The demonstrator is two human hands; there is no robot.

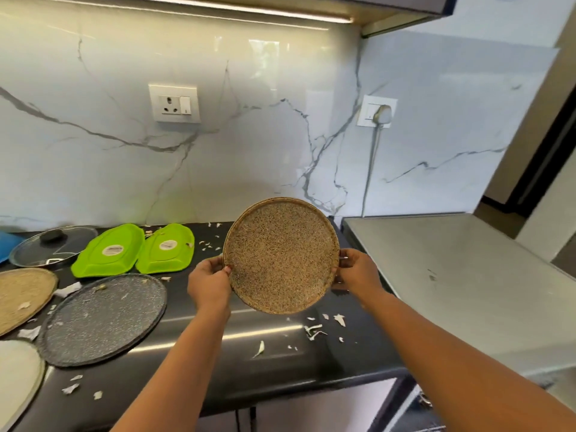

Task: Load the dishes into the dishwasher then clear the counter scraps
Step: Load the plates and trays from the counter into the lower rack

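Your left hand (209, 283) grips the left rim of the speckled brown plate (281, 255), thumb on its face and fingers curled behind. Your right hand (358, 271) pinches the opposite rim the same way. You hold the plate in the air above the black counter (249, 363), tilted up nearly on edge so its eating face points back toward you and its underside toward the marble backsplash (265, 135). It is round, so it has no long axis; your two grips lie on a roughly level line across it.

On the counter to your left lie a speckled grey plate (103, 319), flat with scraps on it, and behind it two lime-green dishes (109, 251) side by side, upside down with their stickers showing. Further left are a glass pan lid (53, 246), a woven tan mat (21, 296) and the edge of a pale plate (18, 375). White scraps (313, 330) are strewn over the counter. To your right stands a grey steel surface (452, 275).
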